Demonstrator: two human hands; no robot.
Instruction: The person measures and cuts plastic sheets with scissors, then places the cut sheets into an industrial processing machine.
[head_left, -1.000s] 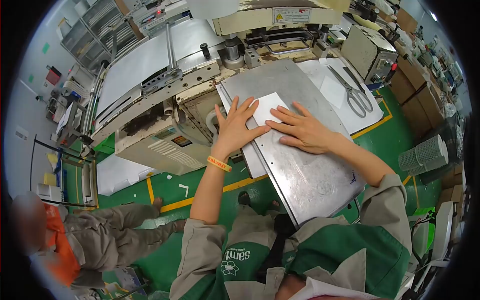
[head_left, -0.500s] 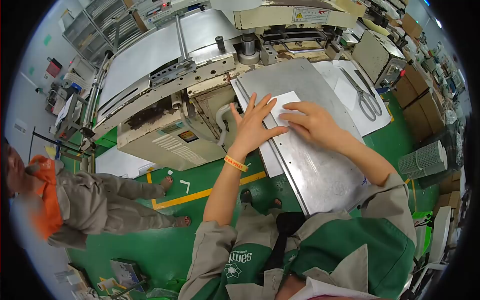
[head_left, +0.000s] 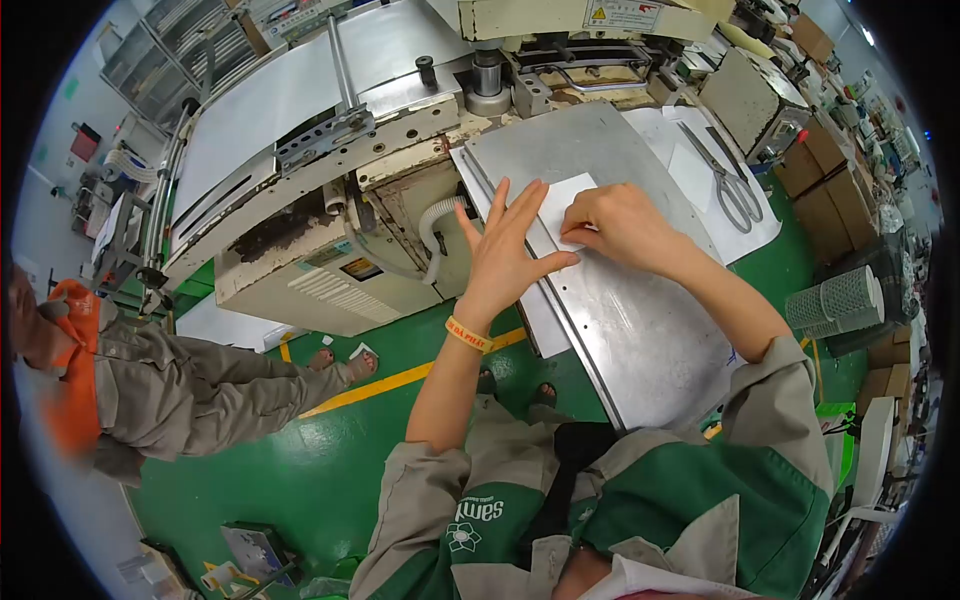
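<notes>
A small white sheet of paper [head_left: 570, 190] lies on the grey metal plate [head_left: 650, 330]. My left hand [head_left: 508, 242] rests flat along the plate's left bar and the paper's edge, fingers spread and thumb stretched to the right. A yellow wristband [head_left: 469, 335] circles that wrist. Over the paper's right side, my right hand [head_left: 622, 228] is closed, with fingertips and thumb drawn together at the sheet's lower part. Whether anything sits in that pinch is hidden.
Large scissors [head_left: 730, 185] lie on white sheets [head_left: 690, 165] right of the plate. Behind stands a worn cream machine [head_left: 400, 180] with a warning label [head_left: 622, 14]. Another person [head_left: 180, 380] in grey and orange stands at the left. Cardboard boxes [head_left: 835, 190] are stacked at the right.
My right hand's fingers, earlier stretched over the paper, are now curled into a pinch. My left hand stays in place. The other person's legs have shifted and their feet are closer together.
</notes>
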